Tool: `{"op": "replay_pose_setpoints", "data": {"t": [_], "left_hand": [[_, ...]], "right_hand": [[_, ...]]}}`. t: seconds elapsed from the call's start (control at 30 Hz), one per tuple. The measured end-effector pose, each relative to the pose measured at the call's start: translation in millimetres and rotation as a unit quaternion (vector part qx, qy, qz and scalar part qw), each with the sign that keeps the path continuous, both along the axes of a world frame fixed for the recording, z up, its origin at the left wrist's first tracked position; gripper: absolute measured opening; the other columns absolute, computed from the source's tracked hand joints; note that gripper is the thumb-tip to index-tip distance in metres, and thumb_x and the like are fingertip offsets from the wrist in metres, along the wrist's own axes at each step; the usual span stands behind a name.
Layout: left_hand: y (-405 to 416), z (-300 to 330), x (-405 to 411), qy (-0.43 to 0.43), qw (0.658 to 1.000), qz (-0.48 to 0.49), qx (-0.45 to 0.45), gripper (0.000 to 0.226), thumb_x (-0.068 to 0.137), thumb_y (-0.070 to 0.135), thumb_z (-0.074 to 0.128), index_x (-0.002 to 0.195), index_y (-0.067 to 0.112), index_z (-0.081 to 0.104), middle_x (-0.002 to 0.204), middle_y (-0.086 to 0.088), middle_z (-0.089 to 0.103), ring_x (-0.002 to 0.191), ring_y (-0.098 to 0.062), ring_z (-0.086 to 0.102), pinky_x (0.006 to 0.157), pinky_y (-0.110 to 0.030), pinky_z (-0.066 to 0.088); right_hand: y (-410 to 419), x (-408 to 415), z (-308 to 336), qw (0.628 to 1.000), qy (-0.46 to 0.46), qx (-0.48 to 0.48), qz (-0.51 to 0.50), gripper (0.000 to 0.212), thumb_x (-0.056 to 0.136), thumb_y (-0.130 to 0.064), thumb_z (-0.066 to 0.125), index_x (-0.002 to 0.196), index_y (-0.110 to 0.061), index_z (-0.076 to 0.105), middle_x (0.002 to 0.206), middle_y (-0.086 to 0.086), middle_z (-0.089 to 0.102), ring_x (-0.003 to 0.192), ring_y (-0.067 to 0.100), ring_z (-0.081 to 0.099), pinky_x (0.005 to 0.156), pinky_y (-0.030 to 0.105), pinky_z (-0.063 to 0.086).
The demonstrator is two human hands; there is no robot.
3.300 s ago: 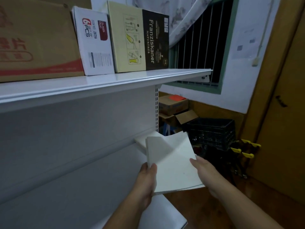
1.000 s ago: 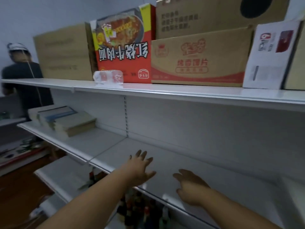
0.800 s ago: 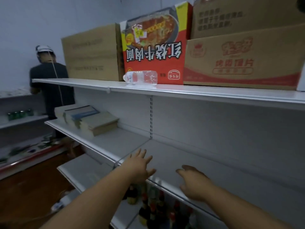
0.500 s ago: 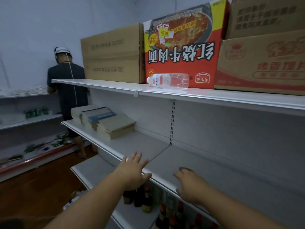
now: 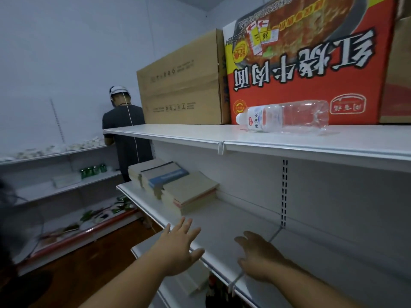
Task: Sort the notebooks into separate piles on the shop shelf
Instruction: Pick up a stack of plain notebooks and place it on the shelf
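On the middle shelf [image 5: 233, 221] I've got both hands out in front of me and neither one is holding anything. My left hand [image 5: 178, 247] is spread flat with the fingers straight, hovering right at the shelf's front edge. My right hand [image 5: 258, 256] sits a bit further right, fingers loosely bent, palm down over the shelf surface; can't tell if it's actually touching the metal or just above it.

The notebooks [image 5: 173, 185] are further along the same shelf to the left, well apart from my hands. Looks like three stacks side by side: a pale one at the far end, one with a blue-banded cover in the middle, and a tan-covered one nearest me, with a reddish edge showing in its stack.

Up on the top shelf [image 5: 289, 141] there's a clear bottle [image 5: 284, 116] lying on its side, right in front of a red noodle box [image 5: 300, 63], with a plain brown carton [image 5: 182, 85] next to it on the left.

Back in the corner another person [image 5: 126, 134] in a dark shirt stands facing away by the wall shelves [image 5: 44, 172], where some green cans [image 5: 92, 171] sit.
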State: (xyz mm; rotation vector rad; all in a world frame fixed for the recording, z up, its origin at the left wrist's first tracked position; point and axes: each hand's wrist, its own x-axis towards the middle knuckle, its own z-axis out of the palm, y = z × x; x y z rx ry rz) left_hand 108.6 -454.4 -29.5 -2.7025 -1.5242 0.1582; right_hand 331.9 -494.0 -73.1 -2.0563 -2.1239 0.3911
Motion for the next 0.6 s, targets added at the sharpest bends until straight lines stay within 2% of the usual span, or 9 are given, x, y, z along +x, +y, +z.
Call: {"op": "replay_pose_setpoints", "data": {"t": [0.27, 0.6], "left_hand": [[69.2, -9.9, -21.2, 0.006, 1.000, 0.021, 0.007, 0.067, 0.096, 0.059, 0.029, 0.152, 0.032, 0.005, 0.160, -0.002, -0.013, 0.146, -0.020, -0.017, 0.118, -0.044, -0.007], [159.9, -27.0, -63.1, 0.002, 0.999, -0.033, -0.013, 0.066, 0.096, 0.057, 0.029, 0.152, 0.031, 0.006, 0.160, -0.003, -0.013, 0.146, -0.020, -0.018, 0.119, -0.047, -0.005]], "right_hand": [[66.0, -4.9, -15.6, 1.000, 0.009, -0.028, 0.001, 0.061, 0.096, -0.037, 0.042, 0.150, -0.022, 0.017, 0.159, 0.003, 0.007, 0.146, 0.021, 0.011, 0.117, 0.033, 0.020], [119.7, -40.3, -23.1, 0.997, -0.011, -0.017, -0.080, 0.059, 0.096, -0.036, 0.043, 0.149, -0.025, 0.019, 0.159, 0.001, 0.011, 0.145, 0.018, 0.015, 0.116, 0.028, 0.018]]}}
